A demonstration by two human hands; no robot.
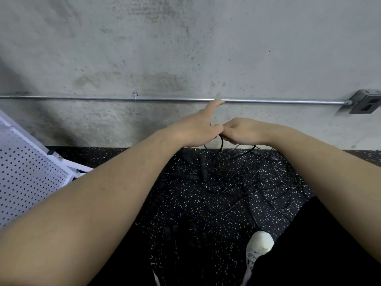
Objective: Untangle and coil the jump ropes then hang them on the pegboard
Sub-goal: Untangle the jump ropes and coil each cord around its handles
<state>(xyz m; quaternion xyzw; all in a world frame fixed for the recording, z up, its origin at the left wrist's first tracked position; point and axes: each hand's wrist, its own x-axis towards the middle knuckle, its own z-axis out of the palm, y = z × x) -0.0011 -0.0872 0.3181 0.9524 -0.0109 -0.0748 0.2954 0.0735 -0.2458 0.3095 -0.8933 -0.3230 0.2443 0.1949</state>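
A tangle of thin black jump ropes (243, 180) lies on the speckled black floor below my hands, with ribbed black handles (203, 168) among the loops. My left hand (195, 129) and my right hand (241, 131) meet fingertip to fingertip above the pile. Both pinch a black rope strand (221, 144) that hangs down in a loop between them. My left thumb sticks up toward the wall pipe. The white pegboard (26, 174) leans at the left edge of the view.
A grey concrete wall fills the upper half, with a metal conduit (103, 98) running across it to an outlet box (367, 103) at the right. My white shoe (259, 244) and black trouser leg (309, 244) are at the bottom right.
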